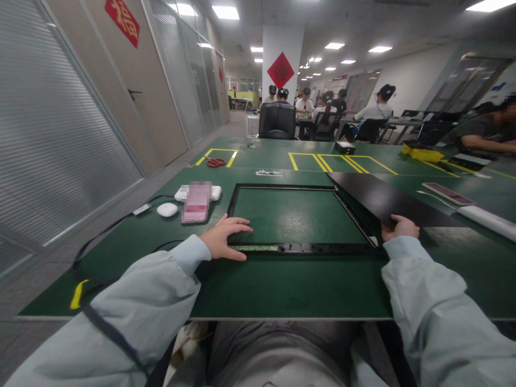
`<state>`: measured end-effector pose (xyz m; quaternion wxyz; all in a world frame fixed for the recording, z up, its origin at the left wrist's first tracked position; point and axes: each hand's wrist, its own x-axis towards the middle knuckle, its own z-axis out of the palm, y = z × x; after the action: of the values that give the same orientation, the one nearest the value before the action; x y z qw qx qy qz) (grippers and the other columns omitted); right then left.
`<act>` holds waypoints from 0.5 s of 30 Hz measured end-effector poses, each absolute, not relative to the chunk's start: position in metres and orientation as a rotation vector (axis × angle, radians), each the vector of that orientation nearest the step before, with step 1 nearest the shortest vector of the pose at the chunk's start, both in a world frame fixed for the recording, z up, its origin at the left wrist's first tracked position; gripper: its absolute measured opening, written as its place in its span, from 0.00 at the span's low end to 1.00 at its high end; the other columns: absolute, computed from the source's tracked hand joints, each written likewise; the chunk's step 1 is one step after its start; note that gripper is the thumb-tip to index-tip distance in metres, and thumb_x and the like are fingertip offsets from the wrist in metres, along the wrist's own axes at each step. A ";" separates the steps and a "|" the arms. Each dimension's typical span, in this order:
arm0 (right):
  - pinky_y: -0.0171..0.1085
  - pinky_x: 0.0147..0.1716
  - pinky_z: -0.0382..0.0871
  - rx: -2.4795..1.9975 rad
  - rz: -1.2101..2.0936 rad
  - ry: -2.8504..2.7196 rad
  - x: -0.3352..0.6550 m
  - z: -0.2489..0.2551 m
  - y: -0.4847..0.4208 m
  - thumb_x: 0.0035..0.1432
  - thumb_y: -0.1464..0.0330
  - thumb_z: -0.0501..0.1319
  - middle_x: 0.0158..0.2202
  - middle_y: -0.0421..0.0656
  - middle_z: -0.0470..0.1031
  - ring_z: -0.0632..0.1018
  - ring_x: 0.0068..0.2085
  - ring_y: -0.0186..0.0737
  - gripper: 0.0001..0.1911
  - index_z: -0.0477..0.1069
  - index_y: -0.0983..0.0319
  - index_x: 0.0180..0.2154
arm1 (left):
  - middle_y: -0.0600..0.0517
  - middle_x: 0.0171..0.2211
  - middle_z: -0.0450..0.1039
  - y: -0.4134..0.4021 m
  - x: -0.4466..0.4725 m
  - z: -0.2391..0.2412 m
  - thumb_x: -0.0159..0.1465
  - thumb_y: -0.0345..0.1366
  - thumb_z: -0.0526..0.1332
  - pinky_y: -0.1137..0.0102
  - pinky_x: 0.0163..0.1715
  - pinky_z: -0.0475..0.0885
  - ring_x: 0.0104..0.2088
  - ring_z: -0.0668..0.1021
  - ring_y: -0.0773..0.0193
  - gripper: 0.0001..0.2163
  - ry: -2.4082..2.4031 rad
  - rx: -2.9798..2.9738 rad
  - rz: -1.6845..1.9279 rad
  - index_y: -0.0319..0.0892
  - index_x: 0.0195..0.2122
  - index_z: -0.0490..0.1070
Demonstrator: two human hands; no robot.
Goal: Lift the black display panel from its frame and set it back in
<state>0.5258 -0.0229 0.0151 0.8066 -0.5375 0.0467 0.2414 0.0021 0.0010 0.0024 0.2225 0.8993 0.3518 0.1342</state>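
A black rectangular frame (322,249) lies flat on the green tabletop, with green showing through its middle. At its near left corner rests my left hand (222,237), fingers spread and nothing gripped. My right hand (399,228) is closed on the near edge of a thin black panel (387,199). That panel is tilted beside the frame's right side, its left edge close to the frame. A greenish strip (256,248) runs along part of the frame's near bar. The fingers under the panel are hidden.
Left of the frame lie a pink phone (196,203) and a white rounded case (167,209). Red-handled scissors (216,162) lie farther back. At right are another phone (448,194) and a white roll (494,223). An office chair (277,121) stands beyond the table; people sit farther off.
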 end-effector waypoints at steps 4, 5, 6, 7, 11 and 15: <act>0.36 0.36 0.79 -1.140 0.506 0.115 0.521 0.018 -0.023 0.44 0.88 0.59 0.44 0.35 0.69 0.77 0.41 0.31 0.25 0.54 0.55 0.35 | 0.39 0.70 0.67 0.001 0.002 0.003 0.55 0.59 0.75 0.37 0.74 0.37 0.71 0.68 0.38 0.37 0.972 2.483 0.364 0.50 0.63 0.74; 0.37 0.36 0.79 -1.136 0.509 0.111 0.519 0.019 -0.023 0.45 0.88 0.59 0.43 0.35 0.69 0.77 0.40 0.31 0.25 0.54 0.55 0.35 | 0.39 0.70 0.67 0.000 0.002 0.004 0.55 0.59 0.75 0.37 0.73 0.37 0.71 0.68 0.38 0.37 0.972 2.481 0.362 0.50 0.63 0.74; 0.37 0.37 0.80 -1.131 0.513 0.105 0.518 0.019 -0.023 0.46 0.88 0.59 0.43 0.35 0.70 0.78 0.40 0.32 0.25 0.54 0.55 0.35 | 0.39 0.70 0.67 0.000 0.003 0.004 0.55 0.59 0.75 0.37 0.73 0.37 0.71 0.68 0.38 0.37 0.973 2.480 0.359 0.50 0.63 0.74; 0.38 0.37 0.80 -1.128 0.519 0.099 0.517 0.019 -0.023 0.46 0.89 0.60 0.42 0.35 0.70 0.78 0.40 0.32 0.25 0.55 0.55 0.35 | 0.39 0.70 0.67 0.000 0.003 0.004 0.55 0.59 0.75 0.37 0.73 0.37 0.71 0.68 0.38 0.37 0.975 2.480 0.355 0.50 0.63 0.74; 0.37 0.36 0.80 -1.122 0.563 0.066 0.515 0.017 -0.022 0.49 0.89 0.61 0.43 0.37 0.73 0.79 0.40 0.33 0.24 0.56 0.56 0.33 | 0.40 0.70 0.67 0.000 0.003 0.005 0.55 0.59 0.75 0.36 0.73 0.38 0.71 0.68 0.37 0.37 0.990 2.495 0.337 0.50 0.63 0.74; 0.35 0.34 0.78 -1.113 0.602 0.051 0.517 0.016 -0.021 0.50 0.89 0.59 0.42 0.36 0.73 0.79 0.38 0.31 0.23 0.56 0.57 0.33 | 0.40 0.70 0.67 0.000 0.004 0.005 0.55 0.58 0.75 0.37 0.73 0.38 0.70 0.68 0.38 0.36 0.988 2.498 0.337 0.50 0.63 0.74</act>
<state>0.5167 -0.0208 0.0159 0.8062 -0.5199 0.0237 0.2813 0.0036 -0.0004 0.0051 0.2155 0.9009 0.3566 0.1214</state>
